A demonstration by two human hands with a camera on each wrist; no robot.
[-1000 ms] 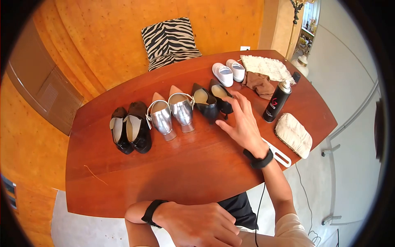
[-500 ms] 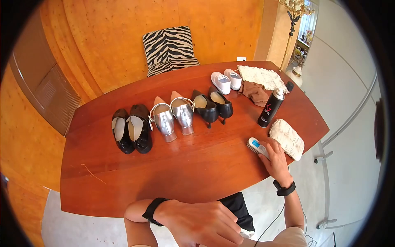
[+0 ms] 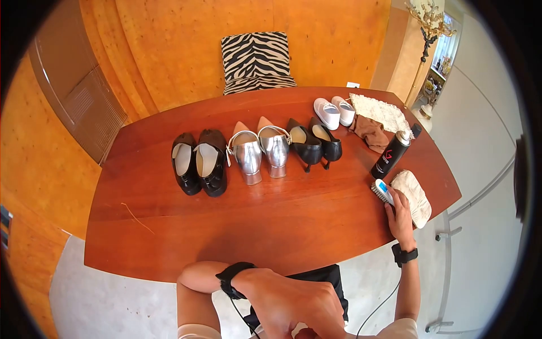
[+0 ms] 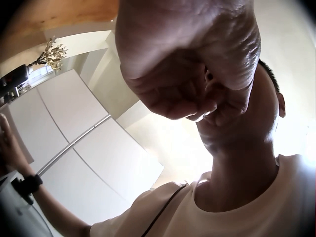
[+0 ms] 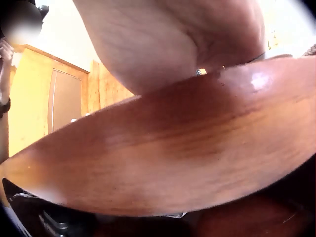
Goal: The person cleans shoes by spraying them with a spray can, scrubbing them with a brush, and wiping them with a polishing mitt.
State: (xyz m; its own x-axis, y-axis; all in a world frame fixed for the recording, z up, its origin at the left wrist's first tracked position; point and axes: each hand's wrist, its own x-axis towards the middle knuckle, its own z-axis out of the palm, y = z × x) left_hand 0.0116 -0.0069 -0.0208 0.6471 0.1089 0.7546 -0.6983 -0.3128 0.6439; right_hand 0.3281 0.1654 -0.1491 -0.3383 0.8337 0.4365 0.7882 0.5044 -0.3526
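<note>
My right hand [image 3: 401,217] lies over the near end of a white brush [image 3: 385,192] with a blue label, thumb on one side and fingers on the other. The brush rests on the table between the black spray can [image 3: 391,157] and the cream ruched pad [image 3: 415,195]. In the right wrist view the palm [image 5: 173,44] hides the brush. My left hand [image 3: 296,302] is raised close to my body; in the left wrist view its fingers [image 4: 173,106] are curled below the face, with no object visible in them.
Across the wooden table [image 3: 254,237] stand black loafers [image 3: 210,164], silver slingbacks [image 3: 248,155], black heels [image 3: 307,150] and small white shoes [image 3: 327,114]. Brown cloth [image 3: 370,133] and cream lace [image 3: 384,113] lie at the back right. A zebra-patterned chair [image 3: 257,59] stands behind.
My right hand has left the space by the black heels and come down onto the brush at the right. The brush now sits a little nearer the spray can. My left hand stays raised.
</note>
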